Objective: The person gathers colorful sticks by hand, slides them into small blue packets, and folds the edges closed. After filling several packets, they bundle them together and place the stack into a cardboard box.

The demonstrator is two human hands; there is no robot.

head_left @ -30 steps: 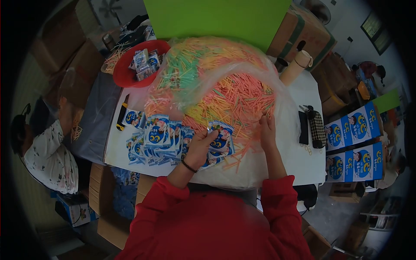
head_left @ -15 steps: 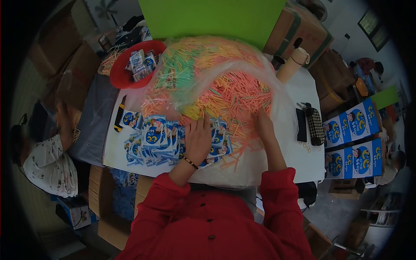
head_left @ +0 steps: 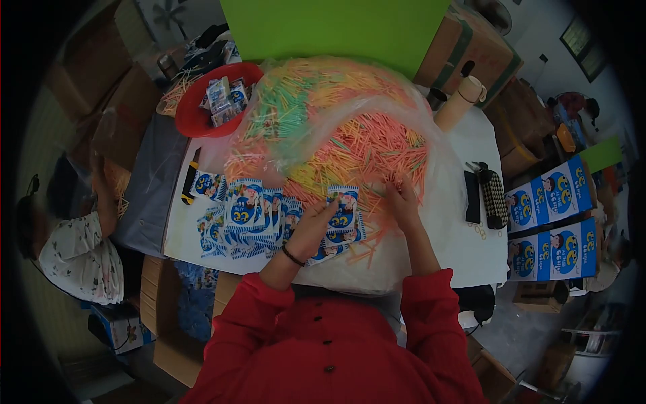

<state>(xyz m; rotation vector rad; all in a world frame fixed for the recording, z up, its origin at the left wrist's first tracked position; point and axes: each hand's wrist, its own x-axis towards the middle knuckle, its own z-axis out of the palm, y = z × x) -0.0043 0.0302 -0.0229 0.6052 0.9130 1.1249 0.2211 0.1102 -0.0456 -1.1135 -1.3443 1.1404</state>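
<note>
At frame centre, the left hand (head_left: pixel 313 227) pinched a blue packet (head_left: pixel 343 205) while the right hand's (head_left: pixel 402 198) fingers curled into loose sticks (head_left: pixel 367 151), which could scatter off the counter (head_left: pixel 441 242).

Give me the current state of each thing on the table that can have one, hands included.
Left hand: shut on a packet, lifted.
Right hand: in the sticks, grip unclear.
Plastic bag: open, sticks spilling out.
Packets on the table: flat, overlapping.
Red bowl: holds packets.
Flask: lying tilted.
</note>
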